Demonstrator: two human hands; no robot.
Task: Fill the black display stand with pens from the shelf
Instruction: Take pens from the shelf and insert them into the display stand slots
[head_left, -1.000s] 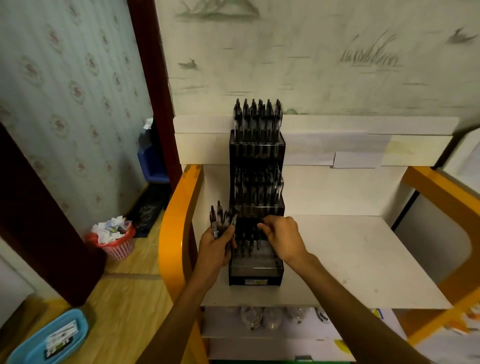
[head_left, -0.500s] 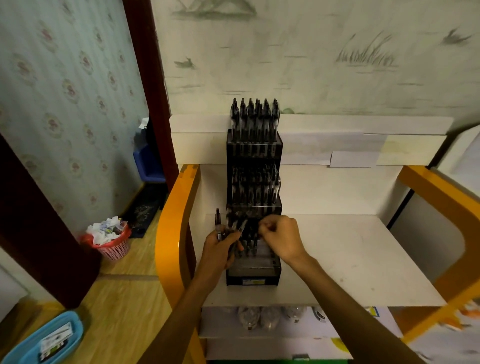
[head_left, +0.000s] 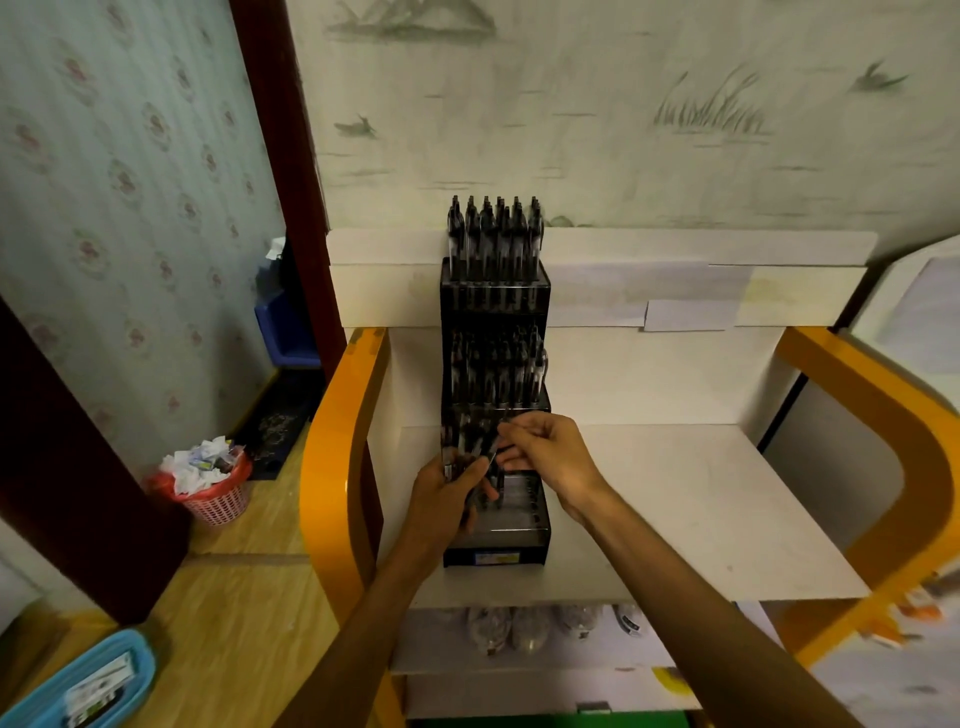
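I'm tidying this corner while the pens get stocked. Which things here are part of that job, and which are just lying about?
Part of the job:
black display stand
bunch of pens in the left hand
right hand, pinching one pen from the bunch
white shelf

Lying about:
red waste basket
light blue tray
blue bin

display stand (head_left: 493, 291): black
shelf (head_left: 675, 519): white, orange frame
bin (head_left: 215, 499): red
wallpaper (head_left: 119, 182): pale, floral medallions
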